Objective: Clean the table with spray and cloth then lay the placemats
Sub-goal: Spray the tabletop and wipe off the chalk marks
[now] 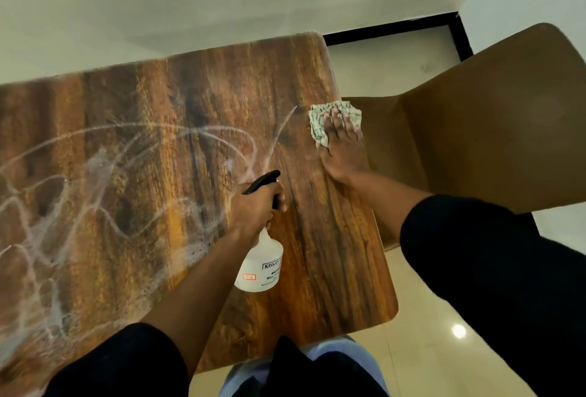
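A wood-grain table [333, 269] fills the left and middle of the view, its top streaked with white wet trails [95, 174]. My left hand [253, 206] grips a white spray bottle [261, 266] with a black trigger head, held above the table's right half. A thin jet runs from the nozzle toward the far right edge. My right hand [341, 149] lies flat, fingers spread, pressing a patterned pale cloth [320, 120] onto the table at its right edge. No placemats are in view.
A brown chair [494, 130] stands close against the table's right side, its back toward the corner. A white wall runs behind the table, with a black skirting strip [396, 28]. Glossy beige floor tiles [428, 349] lie to the lower right.
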Tool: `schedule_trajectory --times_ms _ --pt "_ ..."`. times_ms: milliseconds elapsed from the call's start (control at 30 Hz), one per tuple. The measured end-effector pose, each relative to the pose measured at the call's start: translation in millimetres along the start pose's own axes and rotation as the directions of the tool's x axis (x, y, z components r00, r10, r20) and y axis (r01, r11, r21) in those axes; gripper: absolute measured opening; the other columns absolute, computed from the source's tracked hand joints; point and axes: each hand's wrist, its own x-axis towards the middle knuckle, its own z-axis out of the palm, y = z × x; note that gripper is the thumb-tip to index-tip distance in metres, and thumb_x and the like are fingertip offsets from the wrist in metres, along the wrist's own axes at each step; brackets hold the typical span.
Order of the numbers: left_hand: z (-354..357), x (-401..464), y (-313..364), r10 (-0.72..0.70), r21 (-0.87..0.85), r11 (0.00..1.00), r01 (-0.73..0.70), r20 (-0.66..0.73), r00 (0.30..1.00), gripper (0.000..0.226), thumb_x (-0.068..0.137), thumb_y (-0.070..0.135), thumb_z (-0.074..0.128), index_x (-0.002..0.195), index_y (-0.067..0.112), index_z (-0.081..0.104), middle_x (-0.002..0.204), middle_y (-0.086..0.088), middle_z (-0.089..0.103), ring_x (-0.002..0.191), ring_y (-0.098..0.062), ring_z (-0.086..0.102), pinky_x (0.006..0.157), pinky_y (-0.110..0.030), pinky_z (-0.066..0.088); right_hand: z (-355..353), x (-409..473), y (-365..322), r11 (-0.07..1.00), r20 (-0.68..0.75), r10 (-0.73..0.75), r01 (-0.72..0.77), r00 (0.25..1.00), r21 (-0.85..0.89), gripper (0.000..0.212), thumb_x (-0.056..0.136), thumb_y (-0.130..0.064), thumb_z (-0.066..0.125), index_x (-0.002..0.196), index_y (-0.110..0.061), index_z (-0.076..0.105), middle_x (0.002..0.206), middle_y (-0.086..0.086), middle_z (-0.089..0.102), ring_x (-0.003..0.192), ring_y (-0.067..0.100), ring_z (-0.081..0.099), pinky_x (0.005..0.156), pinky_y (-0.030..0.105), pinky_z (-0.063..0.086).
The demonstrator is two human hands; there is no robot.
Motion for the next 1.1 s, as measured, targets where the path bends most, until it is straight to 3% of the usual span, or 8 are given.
schedule_trajectory --times_ms 167,267,467,733,833,933,1100 --pt "11.3 10.8 13.2 -0.003 -0.017 1.000 0.002 -0.038 0.999 0.021 0.095 0.012 0.066 0.076 0.005 0.073 0.071 -0.017 0.071 0.040 -0.010 0.049 0.047 -0.029 0.036 -22.3 54.2 2.3 0.999 0.045 -0.045 0.044 0.998 0.005 0.073 0.109 -0.048 0.030 0.164 -0.022 -0.009 0.171 0.001 -0.020 0.157 0.026 -0.021 0.127 0.051 -0.003" --pt "18.0 11.8 19.1 0.004 -0.025 1.000 -0.005 -0.039 0.999 0.020 0.094 0.009 0.065 0.077 0.003 0.072 0.069 -0.016 0.069 0.040 -0.010 0.048 0.046 -0.029 0.036 -17.9 51.4 4.8 0.998 -0.002 -0.065 0.065 0.998 0.014 0.072 0.108 -0.049 0.030 0.165 -0.023 -0.006 0.172 0.000 -0.016 0.157 0.024 -0.019 0.127 0.051 -0.003" --pt "29.8 18.0 26.3 0.019 -0.045 0.999 -0.020 -0.025 1.000 0.020 0.093 0.007 0.066 0.076 0.003 0.077 0.068 -0.019 0.068 0.045 -0.020 0.044 0.046 -0.031 0.036 13.8 -14.7 9.9 0.998 -0.100 -0.060 0.063 0.993 0.031 0.069 0.107 -0.047 0.030 0.166 -0.025 0.001 0.173 -0.001 -0.005 0.158 0.022 -0.014 0.128 0.053 0.002" --pt "43.5 25.6 36.5 0.016 -0.004 1.000 -0.016 -0.008 1.000 0.025 0.093 0.009 0.066 0.068 0.005 0.071 0.064 -0.014 0.069 0.046 -0.021 0.044 0.051 -0.032 0.036 40.8 -80.8 16.5 0.999 -0.142 -0.040 0.041 0.989 0.008 0.072 0.106 -0.048 0.028 0.165 -0.024 -0.005 0.173 -0.003 -0.011 0.158 0.020 -0.018 0.129 0.049 0.002" --pt "46.9 32.7 41.3 0.011 -0.017 1.000 -0.011 -0.025 1.000 0.023 0.094 0.008 0.067 0.073 0.007 0.073 0.063 -0.012 0.068 0.043 -0.017 0.044 0.048 -0.029 0.036 35.6 -63.3 17.8 0.998 -0.130 -0.067 0.067 0.989 -0.005 0.070 0.106 -0.050 0.022 0.165 -0.023 -0.003 0.173 -0.002 -0.011 0.158 0.019 -0.018 0.129 0.049 0.003" --pt "49.6 43.1 44.6 0.016 -0.037 0.999 -0.017 -0.027 1.000 0.013 0.096 0.010 0.066 0.090 0.007 0.077 0.065 -0.012 0.068 0.043 -0.015 0.044 0.046 -0.028 0.036 22.3 -26.7 16.5 0.996 -0.122 -0.088 0.089 0.989 0.000 0.070 0.105 -0.049 0.021 0.166 -0.021 0.000 0.173 0.000 -0.008 0.159 0.021 -0.014 0.129 0.049 0.003" --pt "52.3 60.0 55.1 0.003 -0.092 0.996 -0.007 -0.047 0.999 0.018 0.094 0.011 0.067 0.079 0.017 0.076 0.070 -0.015 0.070 0.048 -0.017 0.045 0.049 -0.030 0.035 -16.1 65.3 4.4 0.996 -0.079 -0.086 0.086 0.993 -0.001 0.071 0.108 -0.044 0.031 0.166 -0.019 -0.002 0.173 0.003 -0.011 0.158 0.024 -0.014 0.129 0.049 -0.002"
